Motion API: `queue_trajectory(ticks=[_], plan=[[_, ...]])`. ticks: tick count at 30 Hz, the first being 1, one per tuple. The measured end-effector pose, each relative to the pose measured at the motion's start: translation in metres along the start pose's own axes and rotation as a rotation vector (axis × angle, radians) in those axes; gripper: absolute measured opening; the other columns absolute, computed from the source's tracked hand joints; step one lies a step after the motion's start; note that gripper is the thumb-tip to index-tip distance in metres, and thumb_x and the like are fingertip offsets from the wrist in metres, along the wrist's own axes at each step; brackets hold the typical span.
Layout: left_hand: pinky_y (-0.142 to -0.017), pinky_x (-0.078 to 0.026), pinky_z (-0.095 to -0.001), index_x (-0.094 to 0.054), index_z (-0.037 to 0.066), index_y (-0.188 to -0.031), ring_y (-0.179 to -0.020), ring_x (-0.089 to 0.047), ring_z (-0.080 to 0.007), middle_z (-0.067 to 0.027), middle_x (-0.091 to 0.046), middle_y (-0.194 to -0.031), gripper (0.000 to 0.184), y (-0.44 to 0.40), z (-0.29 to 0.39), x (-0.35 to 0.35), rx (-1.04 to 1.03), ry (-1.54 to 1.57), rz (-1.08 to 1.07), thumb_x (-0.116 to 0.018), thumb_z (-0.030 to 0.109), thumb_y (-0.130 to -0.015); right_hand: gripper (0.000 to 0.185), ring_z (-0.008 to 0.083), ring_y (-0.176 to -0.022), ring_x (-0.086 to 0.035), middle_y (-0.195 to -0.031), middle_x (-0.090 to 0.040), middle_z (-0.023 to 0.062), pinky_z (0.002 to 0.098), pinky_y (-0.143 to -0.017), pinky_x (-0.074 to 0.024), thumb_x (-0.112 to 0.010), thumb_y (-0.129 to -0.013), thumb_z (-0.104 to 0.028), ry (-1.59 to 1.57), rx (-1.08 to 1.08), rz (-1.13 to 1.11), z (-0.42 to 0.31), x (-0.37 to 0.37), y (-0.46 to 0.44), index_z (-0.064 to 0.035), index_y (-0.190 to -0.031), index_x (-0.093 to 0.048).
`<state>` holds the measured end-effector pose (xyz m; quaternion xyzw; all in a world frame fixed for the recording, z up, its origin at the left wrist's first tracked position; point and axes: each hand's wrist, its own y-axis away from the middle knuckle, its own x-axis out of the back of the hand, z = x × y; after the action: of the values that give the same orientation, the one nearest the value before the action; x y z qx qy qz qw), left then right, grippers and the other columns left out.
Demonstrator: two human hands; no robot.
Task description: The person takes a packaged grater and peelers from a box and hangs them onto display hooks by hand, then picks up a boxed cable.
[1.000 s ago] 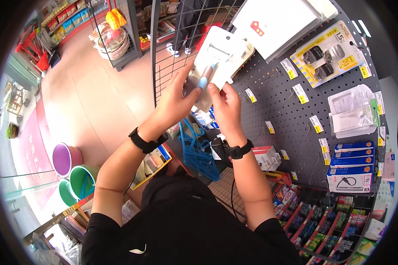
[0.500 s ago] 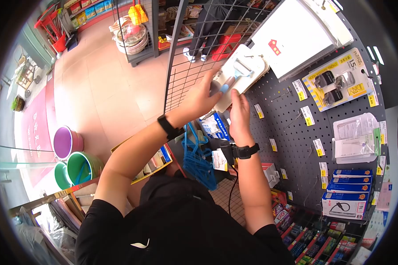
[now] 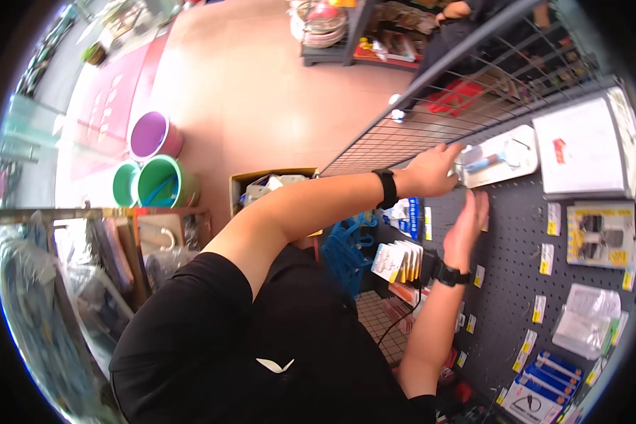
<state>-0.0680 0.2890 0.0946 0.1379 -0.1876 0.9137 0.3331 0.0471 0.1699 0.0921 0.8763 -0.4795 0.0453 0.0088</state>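
Observation:
A carded peeler pack (image 3: 514,157), white with a blue-handled peeler on it, hangs at the upper part of the pegboard. My left hand (image 3: 431,172) is at its near end, thumb and fingers on either side of the edge; the exact contact is partly hidden. Just below, my right hand (image 3: 465,225) is apart from the pack, its fingers stretched out and holding nothing. Beyond the pack hang large white packs (image 3: 583,152) with a red mark.
The dark pegboard (image 3: 502,265) carries price tags, a yellow-and-white blister pack (image 3: 601,237) and blue-and-white boxes (image 3: 544,381). A wire grid panel (image 3: 403,131) stands beside it. Blue hangers (image 3: 346,251) hang low. Buckets (image 3: 168,185) stand at left. Another person (image 3: 445,49) is behind the grid.
My view has swung, so the pegboard sits lower and further right. My right hand has come away from the peeler pack, and my left hand has shifted to its near end.

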Motion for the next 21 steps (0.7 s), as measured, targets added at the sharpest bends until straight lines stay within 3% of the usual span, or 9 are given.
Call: queue_trajectory(ticks=[2,6,8,10,12,14,17,20,21], plan=[[-0.091,-0.051,-0.0479,-0.051,0.005,-0.136,-0.107,-0.063,-0.0418,-0.0230,-0.066,-0.110,0.054,0.038,-0.026,0.013,0.074,0.023,-0.109,-0.063,0.024,-0.087,0.059,0.0274,-0.144,-0.036,-0.157,-0.034,0.0200,0.0379,-0.118,-0.0283,-0.059,-0.099,-0.016,0.019,-0.023,-0.104,0.000,0.006,0.031,0.0037,-0.149,-0.035],[-0.084,-0.054,-0.0450,-0.065,0.006,-0.117,-0.097,-0.068,-0.0360,-0.0162,-0.072,-0.101,0.036,0.148,-0.106,0.037,0.340,-0.026,-0.373,-0.063,0.029,-0.089,0.041,0.0235,-0.120,-0.056,-0.139,-0.053,0.0165,0.0341,-0.101,-0.0450,-0.057,-0.099,-0.009,0.213,-0.131,-0.276,0.030,0.010,0.098,0.0014,-0.138,-0.049],[-0.083,-0.054,-0.0447,-0.065,0.008,-0.115,-0.093,-0.069,-0.0356,-0.0169,-0.072,-0.100,0.033,0.220,-0.160,0.046,0.420,-0.035,-0.356,-0.062,0.029,-0.090,0.036,0.0208,-0.107,-0.061,-0.129,-0.059,0.0124,0.0313,-0.091,-0.0489,-0.057,-0.098,-0.006,0.414,0.087,-0.376,0.059,0.020,0.125,-0.0008,-0.134,-0.053],[-0.082,-0.054,-0.0447,-0.066,0.008,-0.113,-0.090,-0.069,-0.0358,-0.0166,-0.072,-0.096,0.030,0.269,-0.166,0.076,0.755,-0.052,-0.395,-0.061,0.027,-0.090,0.029,0.0178,-0.102,-0.062,-0.118,-0.064,0.0084,0.0301,-0.086,-0.0509,-0.059,-0.097,-0.005,0.466,0.025,-0.533,0.061,0.016,0.149,-0.0022,-0.126,-0.059],[-0.082,-0.054,-0.0457,-0.067,0.007,-0.110,-0.088,-0.070,-0.0363,-0.0162,-0.072,-0.092,0.029,0.327,-0.196,0.085,0.754,-0.085,-0.200,-0.061,0.026,-0.089,0.026,0.0154,-0.099,-0.062,-0.114,-0.065,0.0080,0.0281,-0.085,-0.0504,-0.060,-0.098,-0.006,0.495,-0.046,-0.696,0.065,0.007,0.168,-0.0013,-0.124,-0.061],[-0.082,-0.055,-0.0461,-0.066,0.007,-0.109,-0.090,-0.069,-0.0366,-0.0164,-0.072,-0.094,0.028,0.362,-0.210,0.101,0.797,-0.237,-0.128,-0.061,0.023,-0.086,0.025,0.0138,-0.098,-0.063,-0.111,-0.066,0.0078,0.0261,-0.086,-0.0502,-0.060,-0.099,-0.007,0.388,-0.286,-0.727,0.080,0.001,0.182,0.0000,-0.123,-0.061],[-0.090,-0.052,-0.0472,-0.058,0.007,-0.119,-0.109,-0.062,-0.0392,-0.0202,-0.064,-0.115,0.038,0.396,-0.236,0.111,0.927,-0.388,0.008,-0.061,0.023,-0.085,0.025,0.0124,-0.102,-0.063,-0.115,-0.067,0.0074,0.0261,-0.089,-0.0497,-0.060,-0.100,-0.008,0.419,-0.287,-0.783,0.090,-0.012,0.201,0.0002,-0.123,-0.061],[-0.097,-0.050,-0.0488,-0.048,0.002,-0.128,-0.113,-0.061,-0.0418,-0.0253,-0.056,-0.128,0.052,0.398,-0.252,0.120,1.072,-0.393,0.091,-0.063,0.028,-0.085,0.024,0.0119,-0.101,-0.062,-0.114,-0.067,0.0071,0.0263,-0.091,-0.0500,-0.060,-0.100,-0.008,0.457,-0.280,-0.837,0.090,-0.023,0.214,0.0008,-0.122,-0.061],[-0.097,-0.050,-0.0484,-0.046,-0.001,-0.128,-0.114,-0.061,-0.0415,-0.0269,-0.058,-0.124,0.055,0.395,-0.254,0.121,1.089,-0.396,0.090,-0.064,0.028,-0.085,0.023,0.0141,-0.099,-0.064,-0.113,-0.068,0.0086,0.0274,-0.088,-0.0511,-0.061,-0.099,-0.010,0.473,-0.270,-0.861,0.089,-0.025,0.217,-0.0004,-0.120,-0.063]])
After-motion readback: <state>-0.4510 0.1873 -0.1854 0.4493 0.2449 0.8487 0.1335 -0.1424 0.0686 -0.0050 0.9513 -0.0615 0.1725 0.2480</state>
